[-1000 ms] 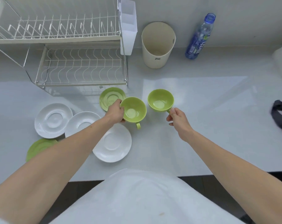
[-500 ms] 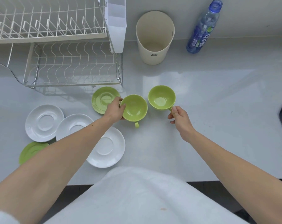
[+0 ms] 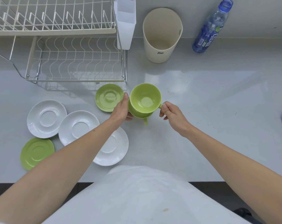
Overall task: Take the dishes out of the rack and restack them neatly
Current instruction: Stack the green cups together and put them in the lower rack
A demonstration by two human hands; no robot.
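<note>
Pale grey glossy counter (image 3: 201, 113), rack (image 3: 72, 62) at its far left. Our right hand (image 3: 172, 117) pinches the handle of the upper cup (image 3: 145, 97) between thumb and curled fingers. That cup sits in or just over the lower cup (image 3: 136, 113); we can't tell if it's fully seated. Our left hand (image 3: 120, 109) wraps the lower cup's side, thumb up by the rim, fingertips tucked round its near side. The handles don't line up: the upper one points at the right hand, the lower one points back toward us. Risks as we read them:

- **Early release, right hand:** a handle pinch gives little control over tilt. If it lets go before the upper cup bottoms out, the cup could rock and clack on the lower rim, maybe chip it.
- **Early release, left hand:** the nested pair looks top-heavy. If this hand lets go first, the stack could tip on the slick surface.
- **Sliding the stack:** just beyond the left thumb lies a green saucer (image 3: 108, 97), close to the cups. Pushing the stack that way could ride it onto the saucer's edge.
- **Forearm sweep:** under and outside the left forearm lie three white saucers (image 3: 79, 126), touching or overlapping at the edges, with a second green saucer (image 3: 37, 153) outermost. Pulling the arm back carelessly could scatter them.

The rack, beyond the left hand, shows no dishes. The beige tub (image 3: 162, 34) and bottle (image 3: 211, 28) stand well beyond the right hand, so we see low risk there.
</note>
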